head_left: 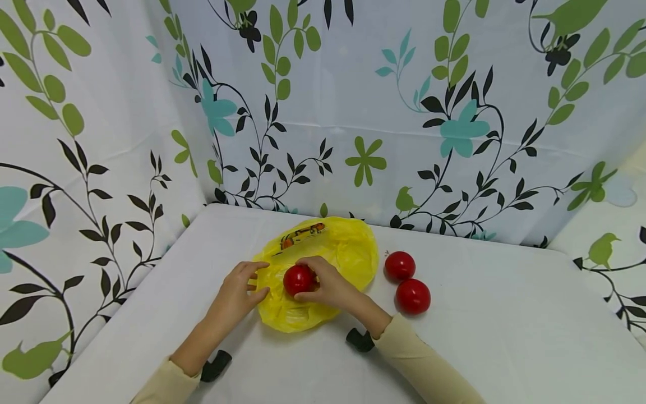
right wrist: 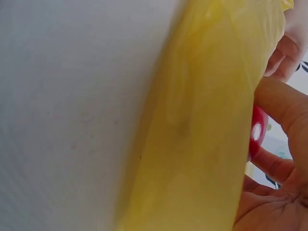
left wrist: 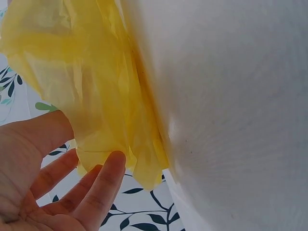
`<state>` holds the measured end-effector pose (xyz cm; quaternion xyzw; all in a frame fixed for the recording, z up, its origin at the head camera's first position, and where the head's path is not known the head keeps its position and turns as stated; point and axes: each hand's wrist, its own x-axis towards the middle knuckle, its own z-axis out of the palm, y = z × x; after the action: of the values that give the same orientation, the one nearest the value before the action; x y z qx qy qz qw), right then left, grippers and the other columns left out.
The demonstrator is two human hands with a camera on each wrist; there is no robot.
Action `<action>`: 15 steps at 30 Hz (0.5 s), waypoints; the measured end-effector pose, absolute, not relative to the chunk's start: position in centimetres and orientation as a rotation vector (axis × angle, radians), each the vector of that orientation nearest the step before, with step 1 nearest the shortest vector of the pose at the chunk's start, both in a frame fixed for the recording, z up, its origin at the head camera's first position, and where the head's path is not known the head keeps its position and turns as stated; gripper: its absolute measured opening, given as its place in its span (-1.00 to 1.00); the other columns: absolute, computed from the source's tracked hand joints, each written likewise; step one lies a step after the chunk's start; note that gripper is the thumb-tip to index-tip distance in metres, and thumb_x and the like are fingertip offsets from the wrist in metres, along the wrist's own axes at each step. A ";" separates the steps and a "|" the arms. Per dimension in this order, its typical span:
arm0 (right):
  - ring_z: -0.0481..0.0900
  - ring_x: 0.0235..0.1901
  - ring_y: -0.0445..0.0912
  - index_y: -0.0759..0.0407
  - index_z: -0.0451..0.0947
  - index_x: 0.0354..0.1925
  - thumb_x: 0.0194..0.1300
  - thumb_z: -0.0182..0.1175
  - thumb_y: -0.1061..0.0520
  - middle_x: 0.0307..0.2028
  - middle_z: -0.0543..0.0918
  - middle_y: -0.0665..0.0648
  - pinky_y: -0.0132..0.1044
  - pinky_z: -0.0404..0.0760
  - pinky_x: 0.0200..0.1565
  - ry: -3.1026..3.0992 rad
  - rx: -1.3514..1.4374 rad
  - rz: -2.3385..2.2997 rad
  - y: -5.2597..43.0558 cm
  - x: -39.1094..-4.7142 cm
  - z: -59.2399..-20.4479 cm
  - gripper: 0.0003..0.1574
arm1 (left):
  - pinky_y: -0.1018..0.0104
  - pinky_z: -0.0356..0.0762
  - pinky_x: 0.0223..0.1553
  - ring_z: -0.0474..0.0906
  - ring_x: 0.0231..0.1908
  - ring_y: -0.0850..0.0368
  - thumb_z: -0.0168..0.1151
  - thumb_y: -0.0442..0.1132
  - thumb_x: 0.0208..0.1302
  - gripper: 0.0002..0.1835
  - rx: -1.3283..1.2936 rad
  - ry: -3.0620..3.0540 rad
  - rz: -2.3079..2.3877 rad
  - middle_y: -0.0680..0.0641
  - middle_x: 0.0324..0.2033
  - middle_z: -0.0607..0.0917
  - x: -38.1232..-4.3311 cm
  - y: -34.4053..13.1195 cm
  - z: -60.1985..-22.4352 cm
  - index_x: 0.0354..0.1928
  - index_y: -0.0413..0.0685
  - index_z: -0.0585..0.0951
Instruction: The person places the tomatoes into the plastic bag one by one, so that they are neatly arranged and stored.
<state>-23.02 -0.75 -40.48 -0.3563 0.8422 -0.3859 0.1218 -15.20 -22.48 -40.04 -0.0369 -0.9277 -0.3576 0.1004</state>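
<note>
A yellow plastic bag [head_left: 353,252] with a printed picture lies spread open on the white table. My right hand [head_left: 328,283] grips a glossy red tomato [head_left: 298,280] over the mouth of the bag, thumb and fingers on its right side. In the right wrist view, the bag's wall [right wrist: 202,120] hides most of that tomato [right wrist: 258,130]. At the bag's left edge is my left hand [head_left: 237,289], thumb and fingers spread apart. The left wrist view shows the fingers [left wrist: 103,187] loosely extended at the bag's crumpled rim [left wrist: 106,120].
Two more red tomatoes, one farther back [head_left: 400,266] and one nearer [head_left: 413,297], sit together right of the bag. Dark wrist-worn pieces [head_left: 216,366] show under both forearms. A leaf-patterned curtain [head_left: 323,112] stands behind the table and along its sides.
</note>
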 end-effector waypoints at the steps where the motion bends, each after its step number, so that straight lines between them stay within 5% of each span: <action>1: 0.37 0.22 0.03 0.14 0.28 0.33 0.19 0.40 0.07 0.29 0.36 0.16 -0.09 0.53 0.20 2.459 -1.043 -1.125 -0.8 -23.0 -40.5 -0.18 | 0.13 0.69 -0.11 0.55 -0.05 -0.11 0.37 -0.39 0.16 -0.48 -0.109 -2.742 -1.053 -0.27 0.09 0.50 -15.2 -22.5 -40.1 0.20 -0.22 0.50; 15: 0.36 0.26 0.03 0.15 0.29 0.32 0.20 0.39 0.06 0.29 0.39 0.15 -0.09 0.49 0.24 2.479 -1.124 -1.018 -1.2 -23.0 -40.6 -0.20 | 0.10 0.68 -0.08 0.54 -0.03 -0.12 0.36 -0.38 0.17 -0.48 -0.110 -2.754 -1.052 -0.27 0.10 0.49 -15.1 -22.5 -40.0 0.20 -0.22 0.50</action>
<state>-22.97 -1.23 -40.58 -0.3840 0.8471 -0.3478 0.1178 -15.13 -22.52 -40.02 -0.0372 -0.9292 -0.3549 0.0958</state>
